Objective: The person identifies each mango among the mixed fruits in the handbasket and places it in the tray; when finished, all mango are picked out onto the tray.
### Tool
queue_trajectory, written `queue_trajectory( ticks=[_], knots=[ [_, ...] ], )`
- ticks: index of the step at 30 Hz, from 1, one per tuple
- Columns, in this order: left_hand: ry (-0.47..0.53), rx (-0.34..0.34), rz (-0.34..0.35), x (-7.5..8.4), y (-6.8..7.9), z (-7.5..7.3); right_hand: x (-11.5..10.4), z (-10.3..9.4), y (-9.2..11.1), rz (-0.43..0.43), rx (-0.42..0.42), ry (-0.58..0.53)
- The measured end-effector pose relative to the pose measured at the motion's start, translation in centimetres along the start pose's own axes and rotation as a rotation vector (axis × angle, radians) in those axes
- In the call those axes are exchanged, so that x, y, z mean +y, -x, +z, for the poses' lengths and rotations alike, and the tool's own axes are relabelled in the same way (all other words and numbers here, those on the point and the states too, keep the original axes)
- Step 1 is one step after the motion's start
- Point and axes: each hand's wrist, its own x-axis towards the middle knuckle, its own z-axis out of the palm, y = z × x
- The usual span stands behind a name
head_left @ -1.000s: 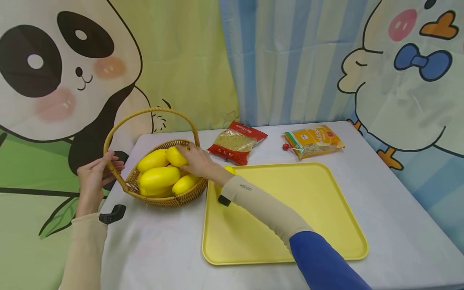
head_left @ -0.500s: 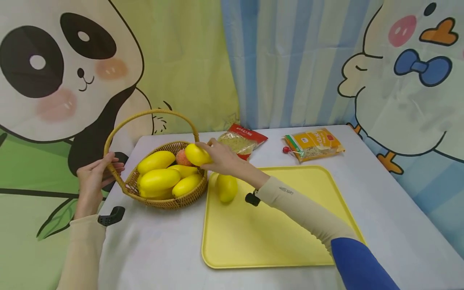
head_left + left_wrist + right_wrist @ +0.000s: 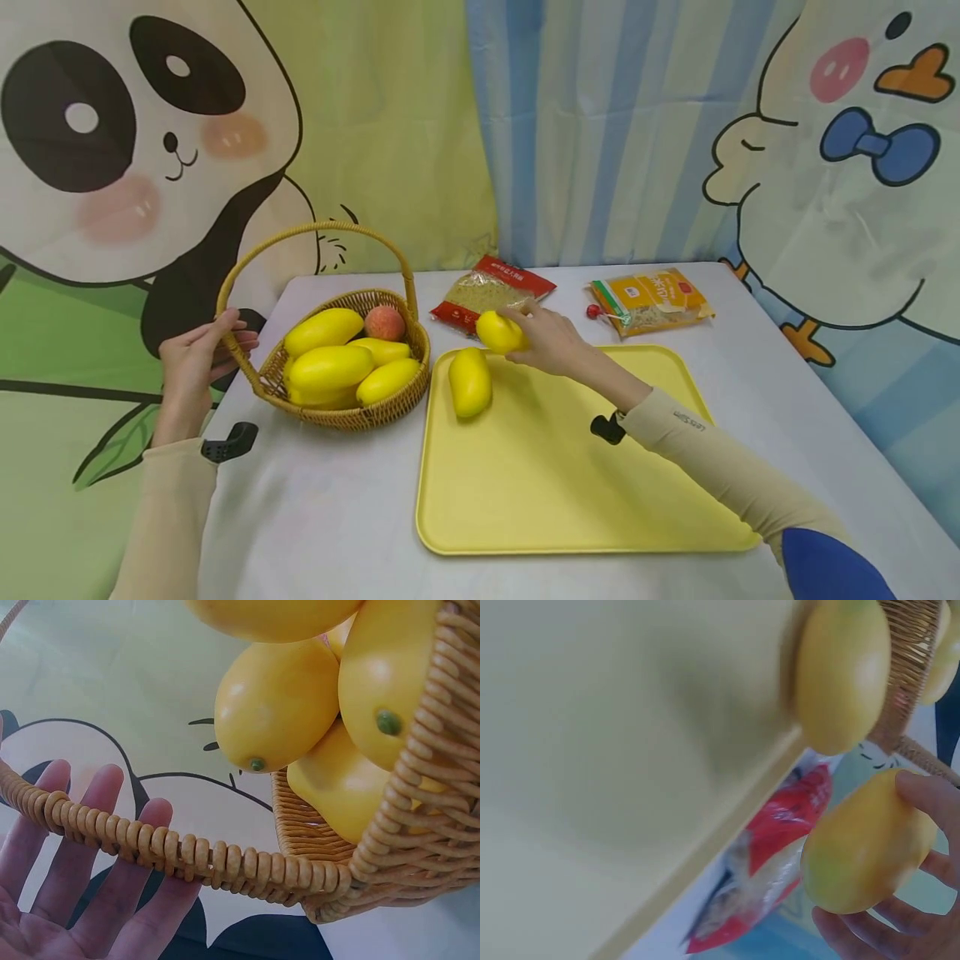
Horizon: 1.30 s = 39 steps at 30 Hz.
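Observation:
My left hand (image 3: 189,362) holds the handle (image 3: 318,227) of a wicker basket (image 3: 390,409) at its left side; in the left wrist view the fingers (image 3: 142,874) pass behind the cane wrapping. Several yellow mangoes (image 3: 330,368) and a peach (image 3: 385,322) lie in the basket. My right hand (image 3: 553,340) grips another mango (image 3: 498,332) between thumb and fingers, above the far left edge of the yellow tray (image 3: 585,483). One mango (image 3: 470,383) lies on the tray's left side, near the basket. The right wrist view shows the gripped mango (image 3: 866,844) up close.
Behind the tray a red bag of grain (image 3: 491,293) lies on the white tablecloth (image 3: 315,517). Farther right is an orange packet (image 3: 652,300) with a small red ball (image 3: 593,311) beside it. Printed curtains (image 3: 390,125) hang behind the table.
My right hand has lifted a mango out of the basket and carried it right, over the tray's far left edge. The peach has come into view. My left hand stays at the handle.

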Motion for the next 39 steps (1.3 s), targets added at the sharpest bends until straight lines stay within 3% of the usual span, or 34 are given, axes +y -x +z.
queue_trajectory(
  ticks=[7,18,28,39],
  knots=[
    [0.01,-0.009,-0.01,0.3,-0.3,0.0,1.9,1.8,1.5,0.003,-0.044,-0.001],
    [0.004,-0.031,0.011,0.3,-0.2,0.2,2.3,3.9,2.2,-0.019,-0.078,0.033],
    [0.02,-0.044,0.008,0.3,0.0,-0.1,2.3,4.1,2.1,-0.02,-0.11,0.032],
    [0.003,-0.043,-0.002,-0.1,-0.1,-0.4,1.1,3.5,1.3,-0.062,-0.081,0.062]
  ],
)
